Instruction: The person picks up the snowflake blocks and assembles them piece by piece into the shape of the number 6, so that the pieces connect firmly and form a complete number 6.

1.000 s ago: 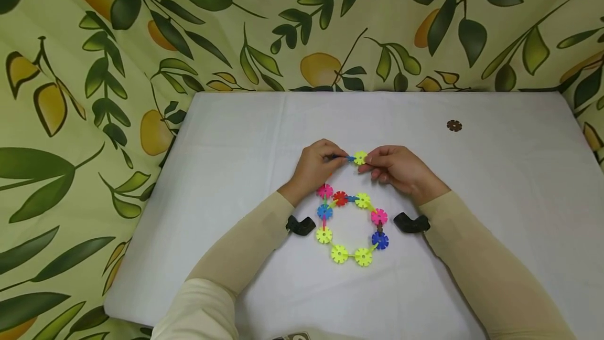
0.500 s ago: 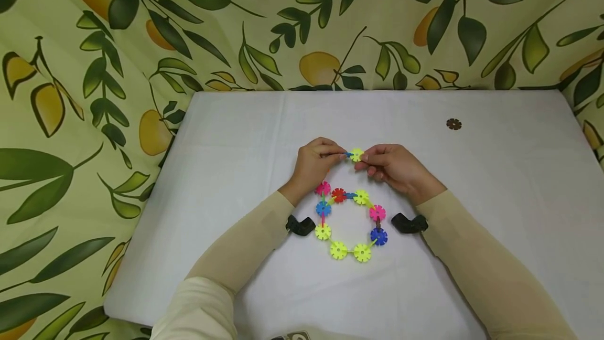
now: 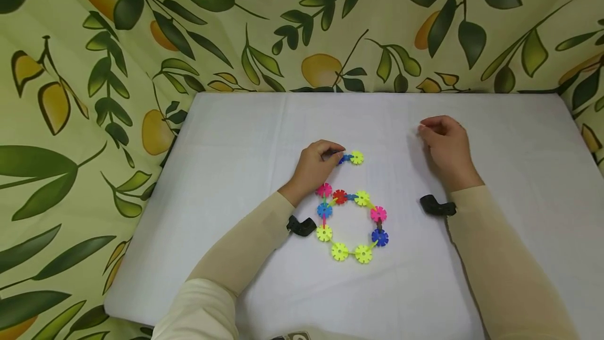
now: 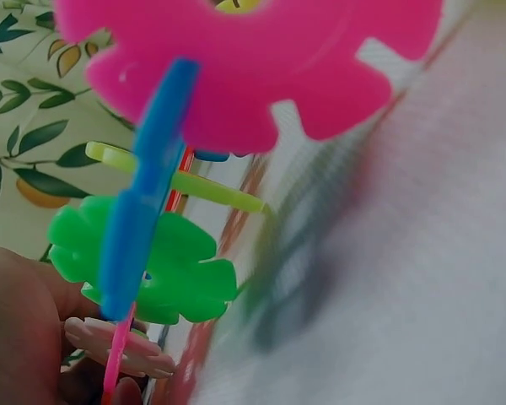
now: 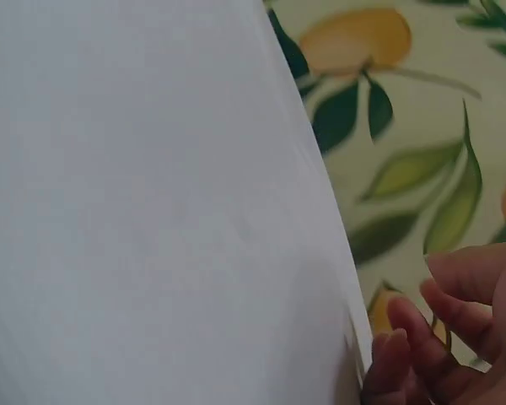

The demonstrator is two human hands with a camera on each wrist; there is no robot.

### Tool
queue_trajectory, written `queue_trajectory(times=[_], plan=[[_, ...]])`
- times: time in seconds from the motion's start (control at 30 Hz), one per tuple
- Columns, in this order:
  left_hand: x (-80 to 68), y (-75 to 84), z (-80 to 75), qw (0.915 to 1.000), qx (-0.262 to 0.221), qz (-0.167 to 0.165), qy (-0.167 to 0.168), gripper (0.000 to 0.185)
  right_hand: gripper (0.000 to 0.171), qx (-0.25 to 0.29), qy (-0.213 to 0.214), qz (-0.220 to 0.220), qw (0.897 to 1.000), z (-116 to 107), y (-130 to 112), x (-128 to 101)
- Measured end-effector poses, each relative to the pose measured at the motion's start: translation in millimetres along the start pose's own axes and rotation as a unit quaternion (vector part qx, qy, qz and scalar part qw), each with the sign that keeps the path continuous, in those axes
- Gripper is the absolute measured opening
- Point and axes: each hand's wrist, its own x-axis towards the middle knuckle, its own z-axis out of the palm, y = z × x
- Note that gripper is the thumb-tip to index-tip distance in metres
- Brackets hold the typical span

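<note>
My left hand [image 3: 313, 169] pinches the upper part of a chain of interlocking plastic flower discs, beside a blue disc [image 3: 346, 158]. A yellow disc [image 3: 357, 158] ends that chain on the right. Below, linked discs form a ring on the table, with yellow [image 3: 340, 252], dark blue [image 3: 380, 237] and red [image 3: 340, 197] ones. The left wrist view shows a pink disc [image 4: 261, 76] and a green disc [image 4: 164, 261] close up, fingers lower left. My right hand [image 3: 450, 151] hovers at the right with loosely curled fingers, nothing visible between them; it covers the brown disc's spot.
A white cloth covers the table [image 3: 236, 140]. A patterned curtain [image 3: 321, 25] with leaves and fruit hangs behind and to the left. Black wrist pieces [image 3: 301, 226] show below both hands.
My right hand has let go of the yellow disc and moved right and back, over where the brown disc lay. My left hand stays at the chain.
</note>
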Motion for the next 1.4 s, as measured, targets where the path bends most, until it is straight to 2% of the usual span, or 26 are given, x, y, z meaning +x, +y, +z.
queue_trajectory(times=[0.17, 0.27, 0.37, 0.43, 0.5, 0.6, 0.67, 0.83, 1.0, 1.17, 1.4], plan=[[-0.1, -0.5, 0.0, 1.0, -0.004, 0.003, -0.006, 0.017, 0.032, -0.005, 0.076, 0.011, 0.997, -32.9, 17.9, 15.3], [-0.1, -0.8, -0.2, 0.9999, -0.003, 0.006, -0.009, 0.017, 0.034, -0.012, 0.102, 0.02, 0.995, -47.2, 24.9, 20.6], [0.0, -1.2, -0.4, 0.9999, 0.0, 0.008, -0.013, 0.017, 0.047, -0.043, 0.108, 0.024, 0.993, -54.7, 30.6, 24.4], [0.2, -1.2, -0.7, 0.9999, 0.0, 0.009, -0.014, 0.017, 0.06, -0.081, 0.09, 0.022, 0.992, -56.2, 33.1, 26.3], [0.2, -1.0, -1.0, 0.9999, 0.0, 0.01, -0.014, 0.017, 0.064, -0.126, 0.062, 0.01, 0.99, -56.3, 34.7, 28.4], [0.1, -0.3, -1.2, 0.9998, -0.001, 0.01, -0.014, 0.017, 0.059, -0.178, 0.029, -0.007, 0.984, -55.1, 35.7, 30.3], [0.2, 0.0, -1.0, 0.9998, 0.0, 0.012, -0.015, 0.017, 0.052, -0.195, 0.028, -0.015, 0.98, -54.3, 35.8, 30.7], [-0.3, -0.5, -0.4, 0.9997, 0.004, 0.015, -0.017, 0.018, 0.044, -0.178, 0.039, -0.011, 0.983, -52.7, 35.7, 27.8], [-1.2, -1.3, -0.5, 0.9996, 0.003, 0.023, -0.017, 0.018, 0.036, -0.151, 0.013, -0.015, 0.988, -48.8, 32.7, 23.0], [-1.1, -1.4, -0.7, 0.9995, 0.002, 0.024, -0.021, 0.021, 0.03, -0.125, -0.044, -0.045, 0.99, -36.5, 24.0, 17.0], [0.0, -0.3, -0.7, 0.9994, 0.006, 0.025, -0.024, 0.024, 0.019, -0.14, -0.141, -0.102, 0.975, -4.2, 0.6, -0.3]])
